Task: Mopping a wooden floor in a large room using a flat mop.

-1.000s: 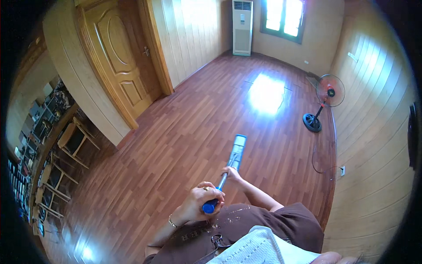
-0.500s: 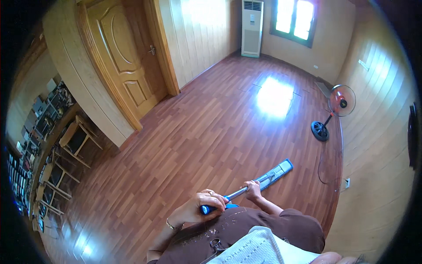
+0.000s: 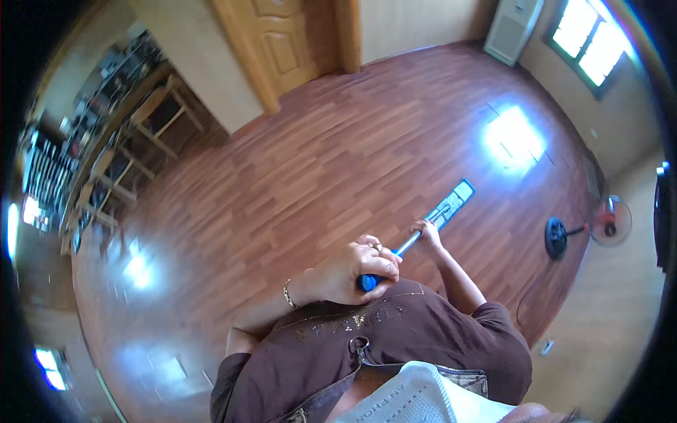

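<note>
Left hand point(image 3: 371, 268) curled around blue grip point(image 3: 366, 283) of flat mop point(image 3: 409, 244), near centre, right hand point(image 3: 426, 233) closed around metal shaft point(image 3: 406, 247) farther out, mop head point(image 3: 451, 205) beyond it over plank floor point(image 3: 317, 166), standing fan point(image 3: 556, 238) far right

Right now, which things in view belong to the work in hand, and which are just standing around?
In use:
- flat mop
- left hand, around its blue grip
- right hand, around the shaft nearer the head
- wooden-plank floor, beneath the mop

Just standing around:
- pedestal fan
- wooden seats
- tall white unit
</note>
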A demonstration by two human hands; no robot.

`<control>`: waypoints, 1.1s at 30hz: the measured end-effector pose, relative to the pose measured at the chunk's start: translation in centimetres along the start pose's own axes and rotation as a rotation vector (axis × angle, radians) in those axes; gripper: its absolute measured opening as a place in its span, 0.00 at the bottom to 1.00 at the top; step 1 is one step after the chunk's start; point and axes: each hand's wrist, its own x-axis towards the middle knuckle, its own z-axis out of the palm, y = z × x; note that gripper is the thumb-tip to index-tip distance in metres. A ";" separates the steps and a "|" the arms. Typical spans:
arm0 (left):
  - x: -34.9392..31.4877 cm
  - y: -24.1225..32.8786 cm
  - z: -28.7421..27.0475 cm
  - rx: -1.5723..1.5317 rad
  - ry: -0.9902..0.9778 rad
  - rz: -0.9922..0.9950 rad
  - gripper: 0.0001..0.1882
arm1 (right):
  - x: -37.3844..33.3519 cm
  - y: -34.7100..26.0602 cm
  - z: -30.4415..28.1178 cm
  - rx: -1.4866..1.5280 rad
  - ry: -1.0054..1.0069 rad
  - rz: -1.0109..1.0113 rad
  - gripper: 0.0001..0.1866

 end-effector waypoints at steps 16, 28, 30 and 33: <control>-7.3 7.3 -1.6 0.486 0.659 -0.173 0.08 | 13.0 -17.3 10.0 0.024 -0.667 -0.603 0.09; -12.2 18.3 2.3 0.811 0.875 -0.205 0.12 | 4.4 -35.9 18.7 0.119 -1.181 -1.215 0.10; -12.6 19.7 2.9 0.835 0.876 -0.201 0.11 | 2.0 -37.6 20.8 0.226 -1.282 -1.313 0.11; -13.4 21.2 3.6 0.849 0.834 -0.218 0.11 | -1.6 -39.6 23.2 0.526 -1.361 -1.411 0.14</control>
